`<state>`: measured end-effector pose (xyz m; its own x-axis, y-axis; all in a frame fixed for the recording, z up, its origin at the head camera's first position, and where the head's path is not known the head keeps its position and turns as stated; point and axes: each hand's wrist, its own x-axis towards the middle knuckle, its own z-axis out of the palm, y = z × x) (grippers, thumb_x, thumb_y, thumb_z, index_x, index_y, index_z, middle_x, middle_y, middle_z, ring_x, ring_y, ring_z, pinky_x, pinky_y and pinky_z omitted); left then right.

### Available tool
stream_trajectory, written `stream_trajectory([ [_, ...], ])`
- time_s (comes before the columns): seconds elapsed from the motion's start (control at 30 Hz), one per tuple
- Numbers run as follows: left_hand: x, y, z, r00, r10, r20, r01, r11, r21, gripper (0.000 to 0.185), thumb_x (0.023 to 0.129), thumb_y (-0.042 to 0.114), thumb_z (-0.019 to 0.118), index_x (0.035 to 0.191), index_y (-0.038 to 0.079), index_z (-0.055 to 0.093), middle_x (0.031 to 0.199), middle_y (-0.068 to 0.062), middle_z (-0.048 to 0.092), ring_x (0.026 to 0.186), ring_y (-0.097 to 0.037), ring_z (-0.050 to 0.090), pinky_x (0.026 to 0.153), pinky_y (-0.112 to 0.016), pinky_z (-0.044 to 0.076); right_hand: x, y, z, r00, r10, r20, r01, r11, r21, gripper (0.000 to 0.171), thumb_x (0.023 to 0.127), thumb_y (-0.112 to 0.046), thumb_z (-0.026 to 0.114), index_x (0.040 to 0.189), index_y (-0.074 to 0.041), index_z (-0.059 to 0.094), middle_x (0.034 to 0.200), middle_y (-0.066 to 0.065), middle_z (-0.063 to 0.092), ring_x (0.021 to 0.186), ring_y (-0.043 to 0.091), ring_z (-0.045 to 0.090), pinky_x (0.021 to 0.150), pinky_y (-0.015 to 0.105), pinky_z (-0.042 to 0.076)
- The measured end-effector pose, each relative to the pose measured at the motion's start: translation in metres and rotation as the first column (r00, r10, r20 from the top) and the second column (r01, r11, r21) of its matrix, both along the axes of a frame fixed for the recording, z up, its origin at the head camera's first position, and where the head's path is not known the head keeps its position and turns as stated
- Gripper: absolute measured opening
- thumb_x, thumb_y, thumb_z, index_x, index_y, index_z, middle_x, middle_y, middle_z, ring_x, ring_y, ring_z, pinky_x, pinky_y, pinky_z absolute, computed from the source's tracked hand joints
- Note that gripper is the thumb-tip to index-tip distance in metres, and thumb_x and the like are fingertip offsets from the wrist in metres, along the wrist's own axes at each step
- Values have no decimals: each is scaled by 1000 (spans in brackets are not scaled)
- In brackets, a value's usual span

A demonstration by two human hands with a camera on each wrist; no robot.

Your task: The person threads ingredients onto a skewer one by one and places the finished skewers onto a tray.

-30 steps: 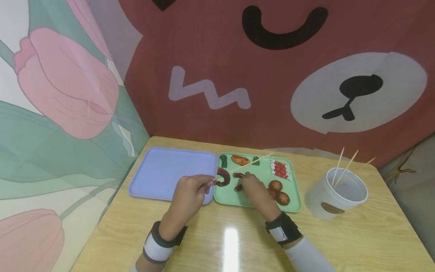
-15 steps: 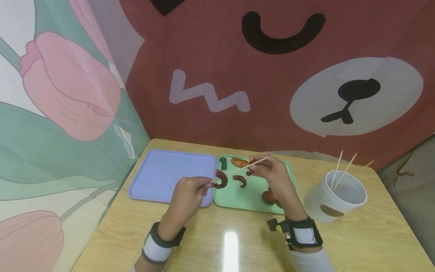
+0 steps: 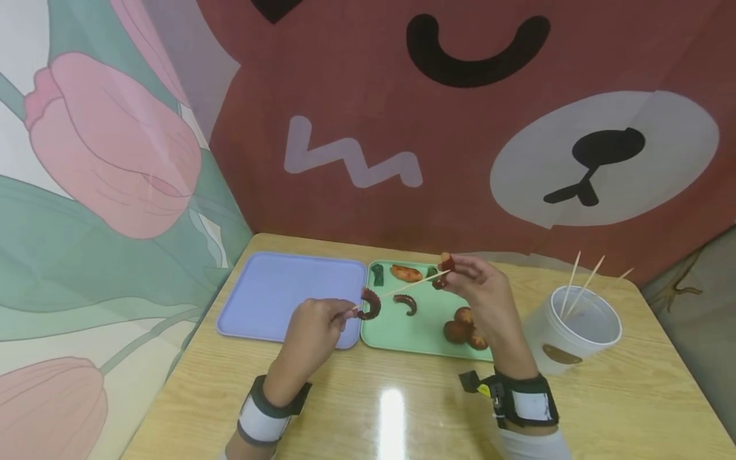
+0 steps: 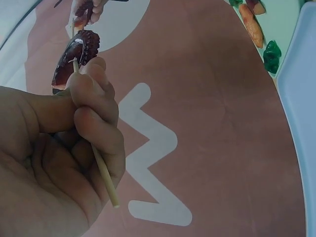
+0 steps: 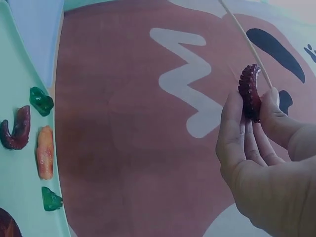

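Note:
My left hand (image 3: 315, 329) pinches the blunt end of a thin bamboo skewer (image 3: 414, 285), close to the seam between the two trays. A dark red toy octopus tentacle (image 3: 371, 304) is threaded on the skewer beside my fingers; it also shows in the left wrist view as a curled tentacle (image 4: 76, 57). Raised over the green tray, my right hand (image 3: 485, 294) pinches a second tentacle (image 5: 250, 94) between thumb and fingers, at the skewer's far end. Whether the tip pierces it, I cannot tell. A third tentacle (image 3: 409, 303) lies on the green tray (image 3: 397, 335).
Toy mushrooms (image 3: 460, 329), an orange sausage-like piece (image 3: 406, 273) and green pieces (image 3: 377, 275) share the green tray. A blue-purple tray (image 3: 287, 294) adjoins it on the left. On the right stands a white bucket (image 3: 552, 342) with several skewers. A printed cloth wall rises behind the table.
My right hand has picked a tentacle off the green tray and raised it up and right to the skewer's tip. My left hand has stayed nearly still with the skewer.

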<state>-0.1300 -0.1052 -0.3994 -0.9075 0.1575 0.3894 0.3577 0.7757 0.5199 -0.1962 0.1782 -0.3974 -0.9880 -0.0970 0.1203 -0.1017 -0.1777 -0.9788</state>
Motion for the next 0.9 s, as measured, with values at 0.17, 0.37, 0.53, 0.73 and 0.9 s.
stream_trajectory([
  [0.17,0,-1,0,1000,8,2,-8,1000,-2,8,84,11,73,89,13,78,84,2,75,79,-10,70,69,-27,58,1,2,2,1000,9,-13,-10,1000,-24,28,88,-3,67,115,-2,63,101,0,70,88,13,70,82,28,59],
  [0.37,-1,-1,-1,1000,17,1,-17,1000,-22,7,84,10,73,88,13,78,83,2,75,78,-11,71,68,-29,58,2,1,1,1000,10,-14,-10,1000,-8,28,87,-2,67,115,-3,64,100,-2,70,87,10,70,80,26,59],
  [0.53,-1,-2,0,1000,23,18,-22,999,-37,7,84,11,73,89,13,78,83,1,75,79,-12,71,68,-30,58,3,0,1,1000,5,-13,-4,1000,25,30,87,-6,68,116,-2,63,101,-2,69,87,10,69,80,26,59],
  [0.73,-1,-2,-1,999,29,26,-28,999,-37,8,84,11,73,89,13,78,83,1,75,78,-12,71,68,-31,58,4,0,2,1000,16,-23,-15,1000,17,30,87,-5,68,117,-2,63,101,-2,69,86,11,70,81,26,59],
  [0.9,-2,-3,-1,999,29,38,-28,999,-35,8,84,11,73,90,13,78,81,2,75,76,-11,70,67,-30,58,5,0,2,999,21,-26,-21,1000,17,31,88,-6,67,119,-1,63,101,-2,69,86,11,70,81,25,59],
])
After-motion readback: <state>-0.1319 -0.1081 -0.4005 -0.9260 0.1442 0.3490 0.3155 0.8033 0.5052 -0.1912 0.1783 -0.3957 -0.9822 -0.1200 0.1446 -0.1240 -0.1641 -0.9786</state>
